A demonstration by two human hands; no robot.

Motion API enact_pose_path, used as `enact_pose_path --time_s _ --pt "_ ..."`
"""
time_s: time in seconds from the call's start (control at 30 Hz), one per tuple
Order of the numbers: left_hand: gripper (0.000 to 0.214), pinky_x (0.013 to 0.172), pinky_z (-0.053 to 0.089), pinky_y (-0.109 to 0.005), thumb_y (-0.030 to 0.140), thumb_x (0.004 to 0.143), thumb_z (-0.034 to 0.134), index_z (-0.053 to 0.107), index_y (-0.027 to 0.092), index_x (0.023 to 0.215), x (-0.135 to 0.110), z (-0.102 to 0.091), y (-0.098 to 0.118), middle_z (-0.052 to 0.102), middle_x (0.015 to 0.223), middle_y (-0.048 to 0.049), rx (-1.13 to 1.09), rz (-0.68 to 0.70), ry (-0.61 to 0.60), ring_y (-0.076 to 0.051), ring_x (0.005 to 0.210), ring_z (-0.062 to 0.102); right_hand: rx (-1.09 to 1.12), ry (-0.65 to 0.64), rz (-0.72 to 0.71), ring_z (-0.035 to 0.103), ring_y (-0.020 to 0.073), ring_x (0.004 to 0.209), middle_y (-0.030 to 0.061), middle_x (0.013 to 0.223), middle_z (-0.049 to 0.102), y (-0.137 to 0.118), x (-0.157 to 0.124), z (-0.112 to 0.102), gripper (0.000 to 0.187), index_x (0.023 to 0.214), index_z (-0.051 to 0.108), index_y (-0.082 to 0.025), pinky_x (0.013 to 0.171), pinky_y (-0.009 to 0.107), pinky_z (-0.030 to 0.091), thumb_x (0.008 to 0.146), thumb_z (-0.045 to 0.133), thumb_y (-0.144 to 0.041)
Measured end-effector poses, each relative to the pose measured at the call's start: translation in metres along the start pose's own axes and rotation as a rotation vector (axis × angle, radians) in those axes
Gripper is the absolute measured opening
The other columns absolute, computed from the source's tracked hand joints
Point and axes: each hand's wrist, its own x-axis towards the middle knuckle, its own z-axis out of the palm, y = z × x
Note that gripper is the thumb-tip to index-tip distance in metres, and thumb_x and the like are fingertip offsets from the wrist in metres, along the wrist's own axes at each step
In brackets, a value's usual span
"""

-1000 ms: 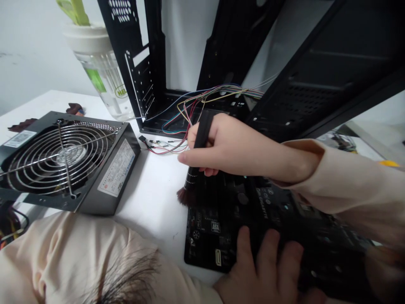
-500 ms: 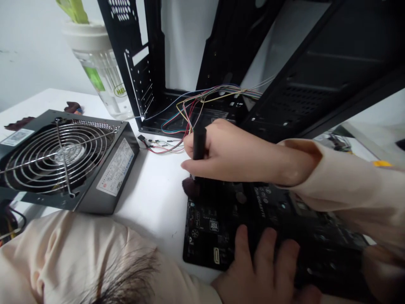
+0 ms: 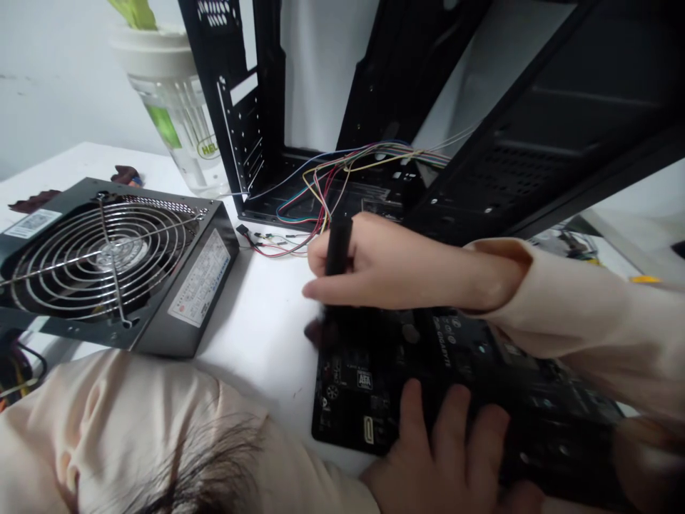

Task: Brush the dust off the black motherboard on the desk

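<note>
My right hand [image 3: 385, 264] is closed round the black handle of a brush [image 3: 336, 251]. Its brown bristles touch the far left corner of a black motherboard [image 3: 369, 389] that lies flat on the white table [image 3: 262, 321]. My left hand [image 3: 454, 457] rests on the near edge of the motherboard with its fingers spread flat across the board. Both of my sleeves are cream coloured.
A grey power supply [image 3: 112, 264] with a wire fan grille sits to the left. An open black computer case [image 3: 428, 128] stands behind, with coloured wires [image 3: 321, 185] trailing out of it. A clear bottle [image 3: 176, 121] stands at the back left.
The brush swept from the board's left edge toward the case and has come back down slightly. My left hand has stayed on the board.
</note>
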Motion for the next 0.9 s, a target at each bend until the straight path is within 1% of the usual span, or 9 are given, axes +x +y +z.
enact_pose_path --time_s 0.1,0.27,0.4,0.5,0.57,0.7,0.73,0.83,0.9 --pt "0.010 0.098 0.040 -0.044 0.043 0.085 0.061 0.071 0.043 0.087 -0.005 0.004 0.003 0.073 0.103 0.0072 -0.011 -0.012 0.014 -0.021 0.103 0.062 -0.098 0.145 0.014 0.035 0.0060 0.052 -0.0051 0.053 0.043 0.001 -0.001 0.000 0.024 0.057 0.046 -0.015 0.052 0.024 0.025 0.075 0.060 -0.022" --pt "0.011 0.093 0.044 -0.044 0.044 0.085 0.061 0.069 0.045 0.093 -0.005 0.002 0.002 0.073 0.104 0.0066 -0.016 -0.001 0.001 -0.021 0.103 0.063 -0.004 0.003 -0.058 0.037 0.0051 0.051 -0.0058 0.052 0.043 0.001 -0.006 0.000 0.025 0.057 0.047 -0.015 0.052 0.023 0.025 0.077 0.061 -0.021" --pt "0.015 0.087 0.047 -0.037 0.041 0.088 0.056 0.070 0.044 0.083 0.002 -0.002 -0.002 0.073 0.102 0.0122 0.012 -0.009 0.021 -0.016 0.097 0.064 -0.157 0.181 -0.037 0.033 0.0046 0.050 -0.0056 0.051 0.043 0.001 -0.007 0.000 0.027 0.055 0.045 -0.015 0.053 0.023 0.025 0.076 0.061 -0.016" --pt "0.016 0.085 0.049 -0.037 0.041 0.087 0.056 0.069 0.043 0.079 0.004 -0.002 -0.003 0.073 0.099 0.0144 0.025 -0.030 0.044 -0.015 0.095 0.065 0.008 0.043 -0.078 0.036 0.0039 0.050 -0.0066 0.052 0.043 0.000 -0.011 0.003 0.025 0.058 0.049 -0.015 0.051 0.021 0.026 0.079 0.061 -0.020" --pt "0.016 0.083 0.050 -0.037 0.043 0.087 0.056 0.069 0.040 0.079 0.004 -0.001 -0.003 0.073 0.099 0.0141 0.033 -0.027 0.043 -0.015 0.095 0.065 0.025 -0.007 -0.071 0.037 0.0035 0.049 -0.0071 0.051 0.043 0.001 -0.014 0.004 0.025 0.058 0.050 -0.015 0.050 0.020 0.027 0.079 0.062 -0.020" --pt "0.017 0.081 0.050 -0.036 0.042 0.088 0.055 0.069 0.037 0.080 0.003 0.000 -0.003 0.073 0.100 0.0131 0.031 -0.005 0.037 -0.015 0.094 0.065 -0.124 0.215 0.028 0.036 0.0041 0.048 -0.0067 0.049 0.044 0.004 -0.016 0.003 0.024 0.058 0.050 -0.015 0.050 0.021 0.027 0.077 0.062 -0.020" --pt "0.017 0.081 0.050 -0.036 0.042 0.088 0.055 0.068 0.036 0.080 0.003 0.000 -0.003 0.073 0.100 0.0126 0.031 -0.003 0.040 -0.016 0.094 0.065 -0.088 0.210 0.039 0.037 0.0042 0.048 -0.0068 0.049 0.045 0.004 -0.017 0.004 0.023 0.058 0.051 -0.015 0.049 0.021 0.027 0.078 0.062 -0.021" --pt "0.013 0.085 0.048 -0.038 0.043 0.088 0.057 0.069 0.038 0.084 0.003 -0.001 -0.004 0.073 0.100 0.0120 0.023 0.001 0.030 -0.016 0.095 0.065 0.023 0.072 0.022 0.040 0.0035 0.047 -0.0074 0.049 0.046 0.004 -0.016 0.005 0.024 0.058 0.052 -0.015 0.048 0.020 0.027 0.080 0.062 -0.023" --pt "0.010 0.088 0.046 -0.038 0.044 0.086 0.059 0.068 0.041 0.088 0.003 0.000 -0.003 0.073 0.101 0.0117 0.014 0.017 0.023 -0.017 0.097 0.065 -0.053 0.131 0.003 0.038 0.0034 0.047 -0.0073 0.049 0.046 0.005 -0.015 0.005 0.024 0.058 0.051 -0.015 0.050 0.021 0.027 0.078 0.062 -0.020"
